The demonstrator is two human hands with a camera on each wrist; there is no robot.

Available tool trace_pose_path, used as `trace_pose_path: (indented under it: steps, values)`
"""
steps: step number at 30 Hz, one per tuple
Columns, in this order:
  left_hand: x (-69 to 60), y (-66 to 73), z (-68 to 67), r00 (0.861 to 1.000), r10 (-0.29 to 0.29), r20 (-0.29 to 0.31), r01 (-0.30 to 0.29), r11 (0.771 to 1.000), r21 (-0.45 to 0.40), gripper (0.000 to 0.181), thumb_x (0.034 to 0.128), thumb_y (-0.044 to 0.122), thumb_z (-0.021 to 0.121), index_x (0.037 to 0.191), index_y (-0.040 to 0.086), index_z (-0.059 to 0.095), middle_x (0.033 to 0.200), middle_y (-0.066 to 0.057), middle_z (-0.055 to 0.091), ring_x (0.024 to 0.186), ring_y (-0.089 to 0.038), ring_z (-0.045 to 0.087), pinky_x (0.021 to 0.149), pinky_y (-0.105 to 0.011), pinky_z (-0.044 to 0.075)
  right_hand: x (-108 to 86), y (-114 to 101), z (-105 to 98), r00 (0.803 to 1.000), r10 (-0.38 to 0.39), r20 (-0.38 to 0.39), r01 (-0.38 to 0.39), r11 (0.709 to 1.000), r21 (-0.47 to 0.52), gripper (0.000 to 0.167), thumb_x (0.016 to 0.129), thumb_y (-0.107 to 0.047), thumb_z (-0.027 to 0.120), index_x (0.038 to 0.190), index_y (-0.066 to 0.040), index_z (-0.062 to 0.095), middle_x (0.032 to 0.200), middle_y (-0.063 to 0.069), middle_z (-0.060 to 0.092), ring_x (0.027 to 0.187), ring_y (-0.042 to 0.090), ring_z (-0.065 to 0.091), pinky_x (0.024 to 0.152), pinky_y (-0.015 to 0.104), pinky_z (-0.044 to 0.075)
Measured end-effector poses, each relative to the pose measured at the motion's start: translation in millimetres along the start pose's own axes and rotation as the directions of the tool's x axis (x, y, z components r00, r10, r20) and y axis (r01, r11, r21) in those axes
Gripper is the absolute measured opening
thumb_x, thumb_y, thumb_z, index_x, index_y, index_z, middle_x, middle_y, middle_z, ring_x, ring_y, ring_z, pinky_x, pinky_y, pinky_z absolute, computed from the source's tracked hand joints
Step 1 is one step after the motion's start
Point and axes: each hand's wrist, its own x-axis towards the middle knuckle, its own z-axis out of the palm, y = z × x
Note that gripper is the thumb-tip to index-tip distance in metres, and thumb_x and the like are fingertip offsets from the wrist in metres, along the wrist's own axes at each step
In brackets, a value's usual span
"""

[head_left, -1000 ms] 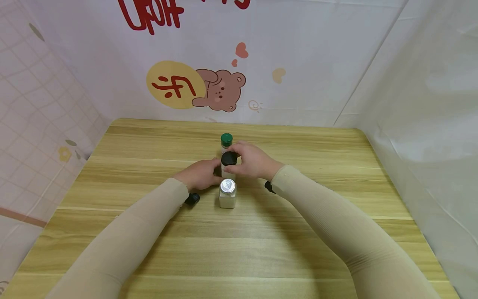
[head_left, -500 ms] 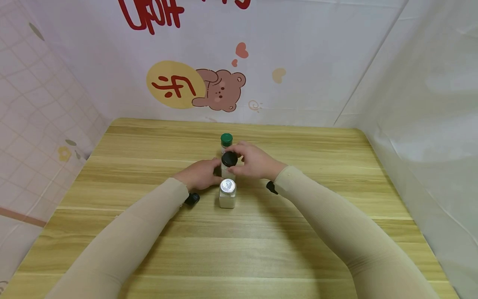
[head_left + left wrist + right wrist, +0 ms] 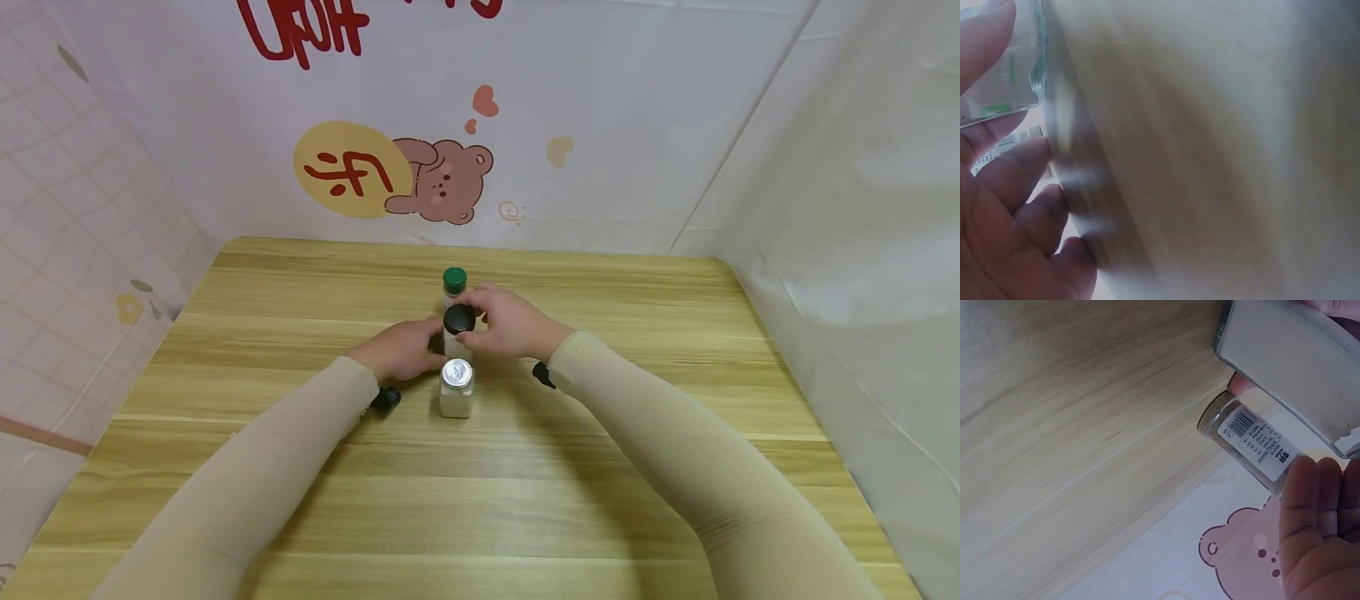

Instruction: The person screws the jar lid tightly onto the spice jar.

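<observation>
My left hand [image 3: 401,350] grips the side of a square glass jar [image 3: 454,346] of white powder that stands upright mid-table. From the right, my right hand [image 3: 513,325] pinches its black lid [image 3: 460,319] between thumb and fingers. Behind it stands a slim bottle with a green cap [image 3: 454,280]; its label with a barcode [image 3: 1257,437] shows in the right wrist view. Nearest the camera is a second square jar [image 3: 457,400], silver on top, with pale contents. In the left wrist view, my thumb lies against the glass jar [image 3: 1013,75]; its lid is out of sight there.
All the containers stand in a row on a wood-grain table [image 3: 465,517]. A white printed cloth [image 3: 600,100] hangs behind the table's far edge. Small black objects sit by the left wrist [image 3: 386,400] and right wrist [image 3: 543,375].
The black lid and my right hand have shifted very slightly, right and then back left. My left hand, the silver-topped jar and the green-capped bottle look the same.
</observation>
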Motion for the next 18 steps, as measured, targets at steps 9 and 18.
trace_pose_path:
  steps: [9, 18]
  values:
    - [0.4, -1.1, 1.0, 1.0, -0.001, -0.005, 0.0, 1.0, -0.006, 0.055, 0.1005, 0.043, 0.071, 0.149, 0.023, 0.053, 0.15, -0.01, 0.06, 0.142, -0.031, 0.056, 0.12, -0.053, 0.042, 0.5, -0.2, 1.6, 1.0, 0.002, -0.019, -0.002, 1.0, 0.006, 0.046, 0.093, -0.028, 0.08, 0.132, -0.007, 0.069, 0.115, 0.007, 0.067, 0.102, 0.035, 0.067, 0.084, 0.034, 0.052]
    - [-0.5, -1.5, 0.7, 1.0, -0.002, -0.004, 0.002, 1.0, -0.014, 0.061, 0.1003, 0.043, 0.071, 0.155, 0.027, 0.049, 0.154, -0.011, 0.058, 0.145, -0.033, 0.053, 0.122, -0.054, 0.041, -0.6, 0.3, 2.6, 0.999, -0.015, -0.047, 0.014, 1.0, -0.009, 0.053, 0.091, -0.033, 0.083, 0.135, -0.007, 0.068, 0.12, 0.007, 0.07, 0.107, 0.02, 0.069, 0.089, 0.037, 0.055]
